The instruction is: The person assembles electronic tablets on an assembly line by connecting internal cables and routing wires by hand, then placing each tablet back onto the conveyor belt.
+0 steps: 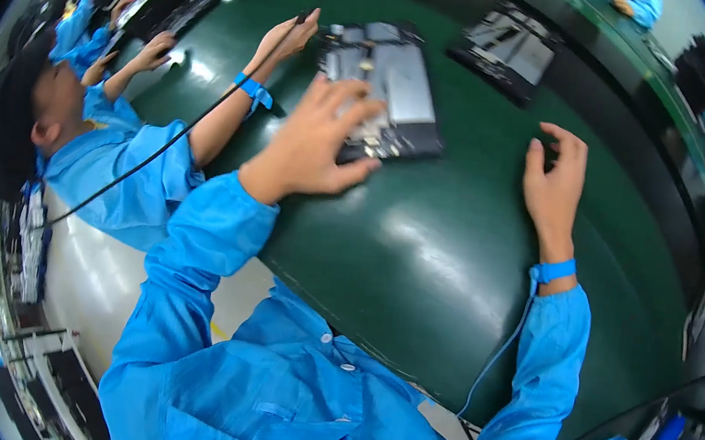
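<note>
An opened tablet (pixel 408 86), its grey battery cells and circuit parts exposed, lies on the green bench ahead of me. My left hand (pixel 314 136) reaches over its near left corner with fingers spread and slightly blurred. The thumb extends just off the near edge; whether the fingertips touch the tablet I cannot tell. My right hand (pixel 554 188) hovers or rests over the bench on the right, fingers loosely bent and apart, holding nothing. Its wrist wears a blue strap (pixel 555 269) with a thin cord. Farther back lies a second opened tablet (pixel 518 51), touched by neither hand.
At my left a co-worker in blue extends a hand (pixel 298 36) close to the first tablet's far left side. A black cable (pixel 192 126) crosses in front of that person. The green bench (pixel 447 311) has a raised dark ledge along its far side.
</note>
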